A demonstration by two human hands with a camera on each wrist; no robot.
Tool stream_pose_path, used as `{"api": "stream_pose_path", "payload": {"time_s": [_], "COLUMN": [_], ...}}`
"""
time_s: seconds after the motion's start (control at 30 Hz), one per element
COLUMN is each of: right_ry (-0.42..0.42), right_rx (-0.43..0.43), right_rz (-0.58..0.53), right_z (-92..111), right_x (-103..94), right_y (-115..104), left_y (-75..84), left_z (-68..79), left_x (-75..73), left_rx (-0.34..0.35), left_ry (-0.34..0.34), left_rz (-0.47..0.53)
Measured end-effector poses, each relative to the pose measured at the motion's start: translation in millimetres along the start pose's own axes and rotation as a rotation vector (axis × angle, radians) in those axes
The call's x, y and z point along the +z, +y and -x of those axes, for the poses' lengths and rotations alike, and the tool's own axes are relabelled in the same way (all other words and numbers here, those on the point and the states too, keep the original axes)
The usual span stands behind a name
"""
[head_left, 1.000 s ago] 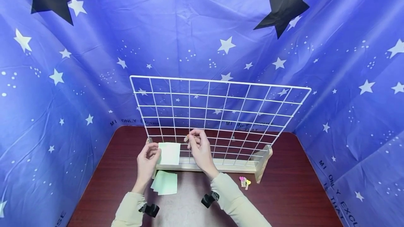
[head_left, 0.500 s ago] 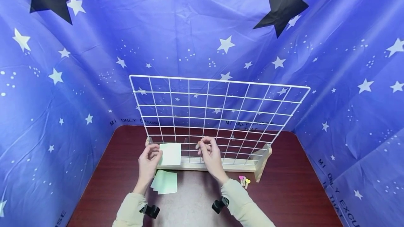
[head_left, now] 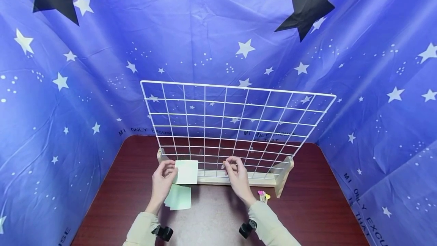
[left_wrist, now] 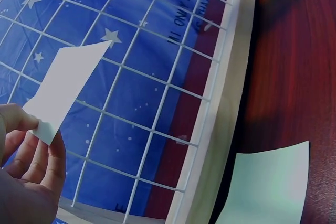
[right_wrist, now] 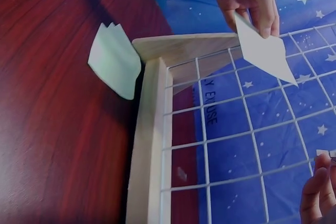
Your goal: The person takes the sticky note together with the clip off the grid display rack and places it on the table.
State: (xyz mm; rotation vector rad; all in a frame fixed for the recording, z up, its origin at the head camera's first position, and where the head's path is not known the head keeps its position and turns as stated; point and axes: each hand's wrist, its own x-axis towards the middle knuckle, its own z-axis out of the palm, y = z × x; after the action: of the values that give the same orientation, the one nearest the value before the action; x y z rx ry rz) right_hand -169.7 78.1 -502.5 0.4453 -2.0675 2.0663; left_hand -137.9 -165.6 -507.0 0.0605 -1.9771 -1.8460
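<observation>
My left hand [head_left: 163, 179] pinches a square, pale green paper note [head_left: 186, 172] by its left edge, between thumb and fingers. The note stands up in front of the lower left of a white wire grid [head_left: 235, 117]. In the left wrist view the paper [left_wrist: 71, 80] bends slightly. To the right, my right hand [head_left: 238, 175] pinches a small wooden clip [head_left: 224, 165] at its fingertips, close before the grid's lower bars. In the right wrist view only the fingertips [right_wrist: 315, 184] and an end of the clip [right_wrist: 324, 153] show at the edge.
Several more pale green notes [head_left: 179, 197] lie fanned on the dark red table [head_left: 307, 204] below the left hand. Small wooden clips with pink and yellow hearts [head_left: 264, 196] lie at the right. A wooden stand [head_left: 283, 174] holds the grid; a starry blue curtain [head_left: 211, 29] surrounds the table.
My right hand has moved right and down along the grid with the clip, away from the note. My left hand has shifted slightly right and down, still holding the note.
</observation>
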Motion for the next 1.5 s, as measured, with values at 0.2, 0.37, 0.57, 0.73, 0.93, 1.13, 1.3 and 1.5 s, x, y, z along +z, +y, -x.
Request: {"api": "stream_pose_path", "payload": {"time_s": [0.2,0.37,0.57,0.73,0.93,1.13,1.3,1.5], "right_ry": [-0.010,-0.011,0.004,0.005,0.027,0.046,0.046,0.055], "right_rx": [0.016,-0.016,-0.019,0.003,0.013,0.026,0.087,0.106], "right_rz": [-0.010,0.020,0.057,0.082,0.121,0.181,0.192,0.283], "right_z": [7,11,17,22,27,32,38,46], "right_x": [-11.0,-19.9,-33.2,-47.9,-63.7,-79.8,-94.7,-110.2], "right_y": [5,7,13,19,24,27,29,32], "left_y": [-3.7,-17.5,-40.5,-45.6,-38.1,-21.2,-21.9,-31.1], "left_z": [4.5,6.8,7.6,10.0,13.0,17.4,20.4,24.8], "left_x": [-0.2,0.1,-0.6,-1.2,0.6,2.0,1.5,-2.1], "left_rx": [-0.044,-0.079,-0.118,-0.113,-0.102,-0.088,-0.116,-0.157], "left_ry": [-0.025,-0.030,-0.041,-0.045,-0.043,-0.051,-0.041,-0.059], "left_rz": [-0.006,-0.035,-0.055,-0.046,-0.074,-0.101,-0.130,-0.118]}}
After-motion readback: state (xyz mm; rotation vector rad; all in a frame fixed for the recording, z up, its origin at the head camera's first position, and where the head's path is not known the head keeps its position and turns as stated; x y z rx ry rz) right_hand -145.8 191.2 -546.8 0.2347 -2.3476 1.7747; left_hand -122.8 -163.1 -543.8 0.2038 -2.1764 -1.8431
